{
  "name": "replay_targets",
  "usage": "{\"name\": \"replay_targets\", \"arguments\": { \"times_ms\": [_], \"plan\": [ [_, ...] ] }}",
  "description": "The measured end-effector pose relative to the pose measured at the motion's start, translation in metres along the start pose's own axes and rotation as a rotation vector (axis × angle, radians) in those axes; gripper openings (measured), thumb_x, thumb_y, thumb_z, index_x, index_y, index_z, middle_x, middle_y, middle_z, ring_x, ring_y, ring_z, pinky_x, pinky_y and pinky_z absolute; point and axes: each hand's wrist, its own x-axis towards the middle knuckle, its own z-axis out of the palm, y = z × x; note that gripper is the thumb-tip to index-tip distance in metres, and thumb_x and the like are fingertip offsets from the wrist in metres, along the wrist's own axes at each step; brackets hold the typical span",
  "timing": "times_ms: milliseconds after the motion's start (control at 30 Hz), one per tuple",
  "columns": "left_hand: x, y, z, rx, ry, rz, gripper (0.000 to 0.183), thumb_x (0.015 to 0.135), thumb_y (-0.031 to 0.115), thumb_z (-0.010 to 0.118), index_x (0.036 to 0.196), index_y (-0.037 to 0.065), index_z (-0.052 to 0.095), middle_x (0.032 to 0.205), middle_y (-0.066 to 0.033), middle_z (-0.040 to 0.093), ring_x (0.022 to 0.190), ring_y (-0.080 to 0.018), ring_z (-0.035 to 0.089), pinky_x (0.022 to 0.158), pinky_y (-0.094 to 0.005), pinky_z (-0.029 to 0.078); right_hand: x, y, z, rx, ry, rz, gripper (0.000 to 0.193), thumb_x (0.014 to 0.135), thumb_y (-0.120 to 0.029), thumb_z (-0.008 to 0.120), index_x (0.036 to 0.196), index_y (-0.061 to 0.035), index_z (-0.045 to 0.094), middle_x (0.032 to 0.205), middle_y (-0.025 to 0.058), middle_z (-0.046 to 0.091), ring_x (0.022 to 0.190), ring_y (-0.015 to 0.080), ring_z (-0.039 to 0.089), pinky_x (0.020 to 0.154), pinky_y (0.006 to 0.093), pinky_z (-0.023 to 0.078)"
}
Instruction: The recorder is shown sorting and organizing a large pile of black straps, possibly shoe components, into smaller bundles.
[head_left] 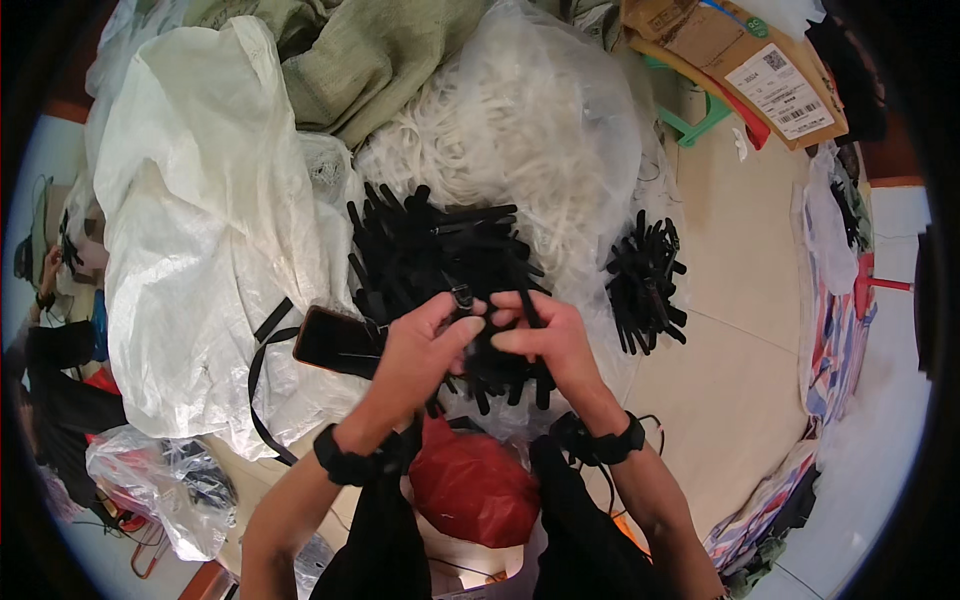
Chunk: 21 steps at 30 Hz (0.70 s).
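Note:
My left hand [432,338] pinches a small dark buckle [462,297] between thumb and fingers. Close beside it, my right hand [552,340] is closed on a black strap [528,300] that runs up between its fingers. Whether the buckle and the strap are joined cannot be made out. Just beyond and beneath both hands spreads a heap of short black strap pieces [405,235], their ends pointing every way. A phone [335,341] lies left of my left hand, partly covered by it at the right end.
A clear bag of off-white bands [500,140] lies beyond the heap, white woven sacking [200,220] to its left. At right sits a smaller black bundle [647,283]. A red bag [472,485] is between my knees. A cardboard box [740,65] stands far right; another person [70,350] sits far left.

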Motion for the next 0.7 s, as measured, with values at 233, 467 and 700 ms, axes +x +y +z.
{"name": "replay_targets", "arguments": {
  "times_ms": [233,467,700],
  "plan": [
    [-0.011,0.029,0.052,0.366,0.189,0.562,0.032,0.079,0.01,0.056,0.108,0.001,0.05,0.084,-0.0142,0.056,0.067,-0.0212,0.057,0.061,-0.0285,0.046,-0.012,-0.005,-0.013,0.018,-0.022,-0.221,0.04,0.063,-0.004,0.065,0.102,-0.0006,0.058,0.079,0.0004,0.06,0.069,0.0081,0.054,0.064,0.022,0.043],
    [0.041,-0.029,-0.017,0.807,0.552,0.192,0.027,0.077,0.023,0.06,0.075,-0.001,0.049,0.069,-0.0175,0.056,0.064,-0.0319,0.057,0.059,-0.0379,0.045,-0.006,-0.028,-0.121,-0.267,0.538,-0.359,0.029,0.063,-0.001,0.06,0.091,0.0013,0.061,0.063,-0.0009,0.054,0.057,0.0063,0.049,0.056,0.0196,0.039],
    [0.072,-0.07,-0.018,1.091,0.53,0.108,0.034,0.075,0.03,0.062,0.08,0.0,0.048,0.07,-0.0178,0.058,0.066,-0.0331,0.06,0.056,-0.0404,0.048,0.015,-0.012,-0.124,-1.305,0.585,-0.754,0.045,0.057,-0.006,0.067,0.1,-0.0042,0.057,0.093,0.0082,0.055,0.088,0.0255,0.051,0.077,0.0343,0.04]
  ]
}}
